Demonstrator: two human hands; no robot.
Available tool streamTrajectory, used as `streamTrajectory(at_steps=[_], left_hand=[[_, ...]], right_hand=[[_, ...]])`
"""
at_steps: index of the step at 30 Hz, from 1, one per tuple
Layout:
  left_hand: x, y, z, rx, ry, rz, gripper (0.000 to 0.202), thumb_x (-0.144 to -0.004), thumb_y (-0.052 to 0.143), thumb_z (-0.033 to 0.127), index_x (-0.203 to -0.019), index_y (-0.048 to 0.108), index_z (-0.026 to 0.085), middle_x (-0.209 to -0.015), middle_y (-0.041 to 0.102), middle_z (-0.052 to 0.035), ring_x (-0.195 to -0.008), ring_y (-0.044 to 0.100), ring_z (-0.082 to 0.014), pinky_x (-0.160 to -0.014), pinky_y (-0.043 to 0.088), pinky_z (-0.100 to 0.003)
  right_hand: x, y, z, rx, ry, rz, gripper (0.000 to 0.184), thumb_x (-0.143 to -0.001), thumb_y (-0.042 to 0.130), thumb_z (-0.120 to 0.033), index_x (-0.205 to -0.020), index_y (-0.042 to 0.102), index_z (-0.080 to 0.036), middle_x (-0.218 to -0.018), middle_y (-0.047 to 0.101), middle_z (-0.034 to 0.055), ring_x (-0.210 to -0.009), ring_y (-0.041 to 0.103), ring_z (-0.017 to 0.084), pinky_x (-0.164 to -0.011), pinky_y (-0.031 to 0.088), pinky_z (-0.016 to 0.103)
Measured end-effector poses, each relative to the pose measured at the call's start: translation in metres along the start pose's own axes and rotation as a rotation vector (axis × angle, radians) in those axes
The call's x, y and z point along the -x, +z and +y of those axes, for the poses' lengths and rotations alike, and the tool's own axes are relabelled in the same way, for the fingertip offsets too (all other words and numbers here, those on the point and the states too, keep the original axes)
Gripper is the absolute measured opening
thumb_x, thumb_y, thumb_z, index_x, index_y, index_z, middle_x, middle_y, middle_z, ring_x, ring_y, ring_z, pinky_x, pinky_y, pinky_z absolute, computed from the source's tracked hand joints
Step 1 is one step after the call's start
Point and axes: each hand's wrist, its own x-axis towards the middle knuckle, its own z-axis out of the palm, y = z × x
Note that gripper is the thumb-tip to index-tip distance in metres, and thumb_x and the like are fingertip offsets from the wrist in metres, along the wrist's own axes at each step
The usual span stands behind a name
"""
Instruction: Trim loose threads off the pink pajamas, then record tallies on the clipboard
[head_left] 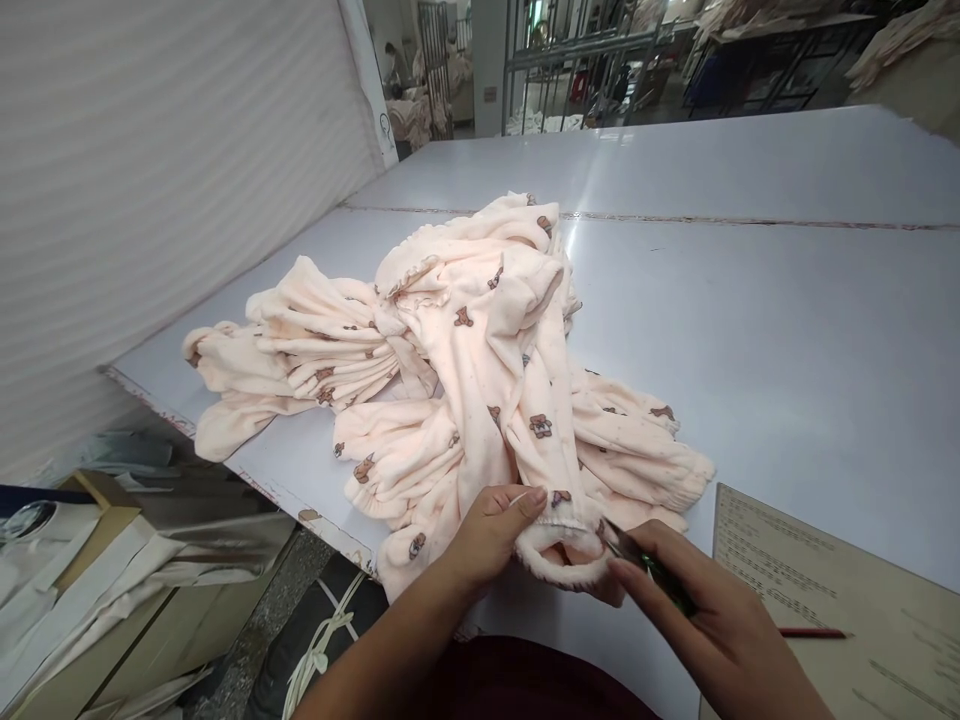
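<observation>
Left hand [486, 530] grips a bear-print garment [474, 370] as the right hand [697, 590] holds a dark tool [651, 568] at its cuff [555, 573]

At far left, a pale, rippled sheet [172, 180] hangs along the edge of the counter [787, 350]. Below it, beside the counter, stands an open cardboard box [142, 630] with pale cloth [67, 610] across its top. To its right, white cords [326, 640] dangle over something dark.

On the counter, gathered peach-coloured bundles [300, 350] printed with brown bears fan out to the left; the garment lies across the middle of the heap, its cuff end toward the person. Whether the bundles are separate pieces is hard to tell. The left hand's grip is closed on the fabric at the left side of the cuff, thumb on top. The cuff's fluffy, pale rim forms an open ring.

At the ring's right side, the tool's narrow tip is right by the rim; whether it touches is unclear. The right hand's grip is closed around the tool's body. More gathered folds [637, 455] spread out behind this hand.

At far right, a brown board [847, 560] covered in handwriting lies on the counter, with a red pencil [814, 632] on it.
</observation>
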Motion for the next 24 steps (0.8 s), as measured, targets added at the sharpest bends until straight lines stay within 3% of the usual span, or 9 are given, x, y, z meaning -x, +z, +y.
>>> streamTrajectory(at_steps=[4,13,18,24], left_hand=[[-0.0013,-0.0006,0.0012,0.033,-0.027,-0.053,0.038,-0.077,0.06,0.043,-0.066,0.063,0.008,-0.057,0.061,-0.0048,-0.049,0.052,-0.0099,-0.052,0.038,-0.021],[-0.0003,-0.0005,0.0046,-0.031,-0.054,-0.074,0.032,-0.075,0.065,0.038,-0.066,0.062,0.007,-0.056,0.06,-0.0033,-0.048,0.051,-0.0082,-0.048,0.036,-0.018],[0.0004,0.001,0.0054,-0.045,-0.081,-0.076,0.035,-0.074,0.066,0.04,-0.066,0.061,0.006,-0.057,0.058,-0.0029,-0.048,0.049,-0.0076,-0.05,0.036,-0.018],[-0.0003,0.0043,0.0069,-0.044,-0.109,-0.051,0.036,-0.07,0.069,0.041,-0.067,0.061,0.007,-0.057,0.056,-0.0019,-0.051,0.047,-0.008,-0.052,0.036,-0.019]], right_hand=[[0.0006,0.0011,-0.0021,0.153,-0.039,-0.042,0.023,-0.087,0.046,-0.043,-0.081,0.054,-0.023,-0.068,0.057,-0.0028,-0.053,0.054,0.01,-0.051,0.042,0.02],[-0.0017,0.0033,-0.0029,0.202,-0.18,-0.043,0.023,-0.091,0.041,-0.038,-0.079,0.055,-0.024,-0.066,0.056,-0.0025,-0.054,0.057,0.01,-0.047,0.04,0.018],[0.0011,-0.0002,0.0042,0.195,-0.119,-0.101,0.018,-0.09,0.044,-0.038,-0.082,0.052,-0.024,-0.068,0.059,-0.0031,-0.056,0.058,0.01,-0.05,0.044,0.018],[-0.0024,0.0071,0.0008,0.361,-0.265,0.06,0.022,-0.091,0.042,-0.039,-0.081,0.052,-0.023,-0.068,0.058,-0.0009,-0.053,0.059,0.011,-0.043,0.038,0.02]])
